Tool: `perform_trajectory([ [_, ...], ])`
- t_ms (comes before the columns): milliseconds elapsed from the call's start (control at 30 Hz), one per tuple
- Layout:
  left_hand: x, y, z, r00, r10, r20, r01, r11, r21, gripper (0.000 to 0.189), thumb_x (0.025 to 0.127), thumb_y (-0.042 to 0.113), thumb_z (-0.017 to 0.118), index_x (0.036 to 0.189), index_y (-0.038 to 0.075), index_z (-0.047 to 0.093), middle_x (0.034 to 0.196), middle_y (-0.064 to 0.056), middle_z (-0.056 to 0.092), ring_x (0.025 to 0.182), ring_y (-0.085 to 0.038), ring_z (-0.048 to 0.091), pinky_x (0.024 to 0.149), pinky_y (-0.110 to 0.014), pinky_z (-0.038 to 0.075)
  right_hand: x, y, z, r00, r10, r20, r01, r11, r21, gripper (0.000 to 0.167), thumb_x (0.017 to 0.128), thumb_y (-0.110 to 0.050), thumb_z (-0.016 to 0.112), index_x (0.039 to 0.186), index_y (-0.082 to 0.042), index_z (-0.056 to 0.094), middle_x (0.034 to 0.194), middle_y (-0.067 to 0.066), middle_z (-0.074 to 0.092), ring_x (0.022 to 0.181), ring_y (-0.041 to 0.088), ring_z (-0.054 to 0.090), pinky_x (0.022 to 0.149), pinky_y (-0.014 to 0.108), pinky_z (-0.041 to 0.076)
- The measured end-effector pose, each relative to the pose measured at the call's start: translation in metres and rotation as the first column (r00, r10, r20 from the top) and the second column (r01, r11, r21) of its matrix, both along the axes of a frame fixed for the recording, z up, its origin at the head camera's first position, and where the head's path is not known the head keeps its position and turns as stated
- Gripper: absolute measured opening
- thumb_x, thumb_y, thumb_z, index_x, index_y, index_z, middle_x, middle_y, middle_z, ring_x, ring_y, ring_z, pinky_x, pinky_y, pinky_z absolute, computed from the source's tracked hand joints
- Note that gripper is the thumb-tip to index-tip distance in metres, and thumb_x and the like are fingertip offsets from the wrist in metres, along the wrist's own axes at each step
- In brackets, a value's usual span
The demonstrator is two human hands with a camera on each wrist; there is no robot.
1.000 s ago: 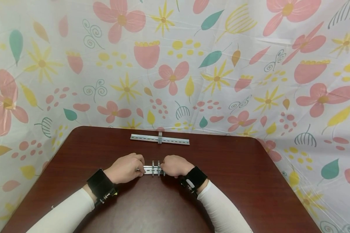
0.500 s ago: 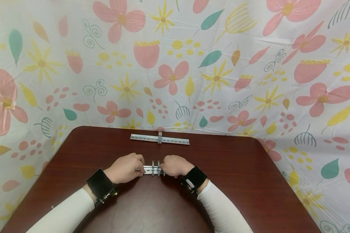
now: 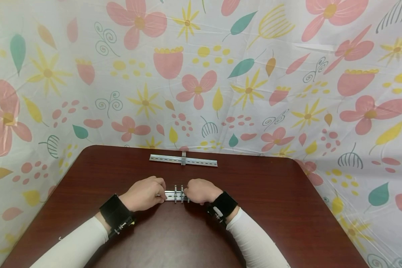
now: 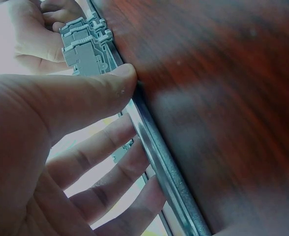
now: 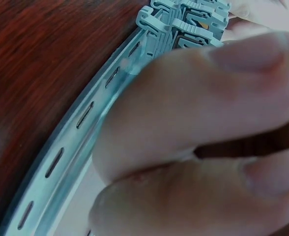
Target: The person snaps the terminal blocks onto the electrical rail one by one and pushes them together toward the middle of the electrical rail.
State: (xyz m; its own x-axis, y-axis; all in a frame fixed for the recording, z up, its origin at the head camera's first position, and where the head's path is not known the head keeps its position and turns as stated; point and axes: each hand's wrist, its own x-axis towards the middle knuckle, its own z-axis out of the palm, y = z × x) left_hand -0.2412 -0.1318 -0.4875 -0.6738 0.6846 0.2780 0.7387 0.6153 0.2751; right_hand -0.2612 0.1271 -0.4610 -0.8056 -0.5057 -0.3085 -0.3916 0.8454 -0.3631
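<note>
A slotted metal DIN rail (image 3: 170, 195) lies across the table in front of me. Several slim grey terminal blocks (image 4: 88, 51) stand side by side on it, and they also appear at the top of the right wrist view. My left hand (image 3: 146, 193) grips the rail's left part, its thumb along the near edge and its fingers on the far side. At the right of the blocks, my right hand (image 3: 203, 190) has curled fingers and pinches the end terminal block (image 3: 188, 200), which it partly covers. The rail's right end is hidden under that hand in the head view.
Farther back lies a second DIN rail (image 3: 201, 161), slightly slanted, with a cluster of terminal blocks (image 3: 184, 158) at its middle. The dark red-brown table (image 3: 261, 208) ends at a flower-patterned curtain (image 3: 201, 85). Each wrist wears a black strap (image 3: 116, 212) with a camera.
</note>
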Motion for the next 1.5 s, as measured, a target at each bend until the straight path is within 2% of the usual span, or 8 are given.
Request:
perform_trajectory([
  [400, 0.0, 0.0, 0.0, 1.0, -0.007, -0.008, 0.007, 1.0, 0.007, 0.015, 0.088, 0.008, 0.094, 0.091, 0.022, 0.091, 0.097, 0.009, 0.067, 0.092, -0.015, 0.062, 0.075, -0.031, 0.057, 0.003, -0.002, 0.001, 1.0, -0.004, -0.013, 0.005, 1.0, 0.025, 0.06, 0.117, -0.018, 0.051, 0.057, -0.015, 0.057, 0.046, -0.005, 0.043, 0.037, 0.012, 0.044, 0.049, 0.027, 0.038],
  [600, 0.0, -0.001, 0.0, 1.0, -0.005, -0.001, 0.005, 1.0, -0.001, 0.015, 0.089, 0.008, 0.094, 0.093, 0.022, 0.091, 0.098, 0.01, 0.067, 0.093, -0.015, 0.062, 0.075, -0.03, 0.058, 0.0, 0.0, -0.001, 1.0, -0.028, 0.01, 0.028, 0.999, 0.031, 0.054, 0.117, -0.023, 0.05, 0.063, -0.017, 0.058, 0.051, -0.005, 0.046, 0.039, 0.012, 0.049, 0.05, 0.027, 0.042],
  [800, 0.0, 0.001, 0.001, 1.0, -0.007, 0.004, 0.007, 1.0, -0.011, 0.015, 0.089, 0.007, 0.092, 0.094, 0.021, 0.09, 0.099, 0.01, 0.067, 0.096, -0.015, 0.064, 0.076, -0.031, 0.059, -0.003, 0.008, 0.002, 0.997, -0.029, 0.069, 0.032, 0.999, -0.038, 0.051, 0.116, -0.025, 0.051, 0.066, -0.019, 0.051, 0.056, -0.004, 0.046, 0.044, 0.017, 0.055, 0.055, 0.029, 0.046],
  [1000, 0.0, 0.002, 0.001, 1.0, 0.009, 0.017, -0.009, 1.0, -0.029, 0.012, 0.091, 0.01, 0.091, 0.094, 0.022, 0.088, 0.102, 0.009, 0.067, 0.1, -0.016, 0.064, 0.076, -0.033, 0.06, -0.007, 0.015, 0.005, 0.993, -0.008, 0.12, 0.022, 0.993, -0.119, 0.05, 0.116, -0.029, 0.052, 0.067, -0.019, 0.054, 0.058, -0.004, 0.051, 0.048, 0.018, 0.059, 0.055, 0.03, 0.048],
  [1167, 0.001, 0.004, 0.002, 0.999, 0.035, 0.016, -0.035, 0.999, -0.013, 0.007, 0.096, 0.016, 0.088, 0.101, 0.019, 0.086, 0.108, 0.004, 0.066, 0.104, -0.018, 0.061, 0.08, -0.036, 0.059, -0.013, 0.02, 0.007, 0.991, 0.027, 0.133, -0.003, 0.984, -0.177, 0.048, 0.117, -0.028, 0.05, 0.077, -0.008, 0.068, 0.063, -0.002, 0.059, 0.053, 0.017, 0.064, 0.06, 0.031, 0.051],
  [1300, 0.0, 0.009, 0.004, 0.997, 0.067, 0.039, -0.068, 0.998, 0.016, 0.011, 0.1, 0.017, 0.084, 0.11, 0.015, 0.085, 0.104, 0.002, 0.067, 0.094, -0.014, 0.061, 0.077, -0.034, 0.057, -0.013, 0.024, 0.01, 0.988, 0.054, 0.147, -0.023, 0.978, -0.206, 0.041, 0.116, -0.023, 0.05, 0.089, -0.001, 0.073, 0.07, 0.001, 0.063, 0.058, 0.018, 0.066, 0.063, 0.03, 0.052],
  [1400, -0.001, 0.013, 0.004, 0.993, 0.093, 0.075, -0.095, 0.995, 0.032, 0.019, 0.101, 0.017, 0.083, 0.118, 0.01, 0.08, 0.104, 0.002, 0.068, 0.09, -0.012, 0.063, 0.076, -0.033, 0.057, -0.013, 0.029, 0.012, 0.983, 0.028, 0.182, 0.012, 0.976, -0.217, 0.03, 0.113, -0.018, 0.053, 0.097, -0.002, 0.073, 0.076, 0.005, 0.065, 0.061, 0.019, 0.065, 0.06, 0.03, 0.05],
  [1500, -0.002, 0.017, 0.002, 0.989, 0.109, 0.102, -0.114, 0.993, 0.036, 0.021, 0.101, 0.017, 0.082, 0.119, 0.009, 0.077, 0.105, 0.003, 0.068, 0.09, -0.011, 0.066, 0.078, -0.034, 0.058, -0.013, 0.033, 0.013, 0.976, -0.004, 0.216, 0.052, 0.974, -0.218, 0.023, 0.112, -0.014, 0.055, 0.104, -0.004, 0.074, 0.082, 0.009, 0.067, 0.062, 0.02, 0.063, 0.056, 0.031, 0.048],
])
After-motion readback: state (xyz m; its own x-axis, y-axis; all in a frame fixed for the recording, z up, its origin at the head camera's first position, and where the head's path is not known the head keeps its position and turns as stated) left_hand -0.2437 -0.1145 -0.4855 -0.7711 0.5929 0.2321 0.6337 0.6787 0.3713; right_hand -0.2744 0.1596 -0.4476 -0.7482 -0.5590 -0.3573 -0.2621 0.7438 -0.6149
